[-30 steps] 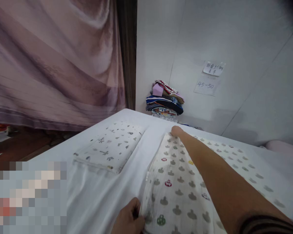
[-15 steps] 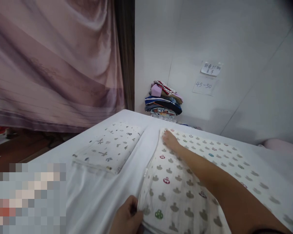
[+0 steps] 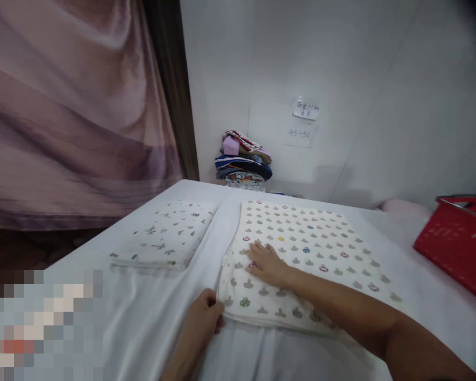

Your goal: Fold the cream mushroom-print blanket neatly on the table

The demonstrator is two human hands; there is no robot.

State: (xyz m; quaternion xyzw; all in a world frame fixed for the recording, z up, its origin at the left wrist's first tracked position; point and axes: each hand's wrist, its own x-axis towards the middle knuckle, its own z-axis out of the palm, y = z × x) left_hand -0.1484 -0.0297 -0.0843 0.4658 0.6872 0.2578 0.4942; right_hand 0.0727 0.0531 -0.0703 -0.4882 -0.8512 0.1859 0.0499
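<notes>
A white cloth with grey and coloured mushroom prints [image 3: 301, 227] lies folded in layers on the white-covered bed or table [image 3: 150, 312]. My left hand [image 3: 204, 312] pinches the near left corner of this cloth between thumb and fingers. Flat on its left part rests my right hand [image 3: 267, 264], fingers spread and palm down, with the forearm crossing the near right of the cloth. To the left lies another folded white cloth [image 3: 162, 233], printed with small leaf-like shapes; neither hand touches it.
Behind the far edge stands a stack of folded clothes [image 3: 244, 159] against the white wall [image 3: 262, 63]. A red basket [image 3: 456, 243] with a metal handle is at the right. A pink curtain [image 3: 71, 116] hangs at the left. Two paper notes [image 3: 301, 124] are on the wall.
My right hand has moved from the cloth's far left corner back toward me and now lies spread on it. The cloth looks flatter. The view has turned right, bringing the red basket in.
</notes>
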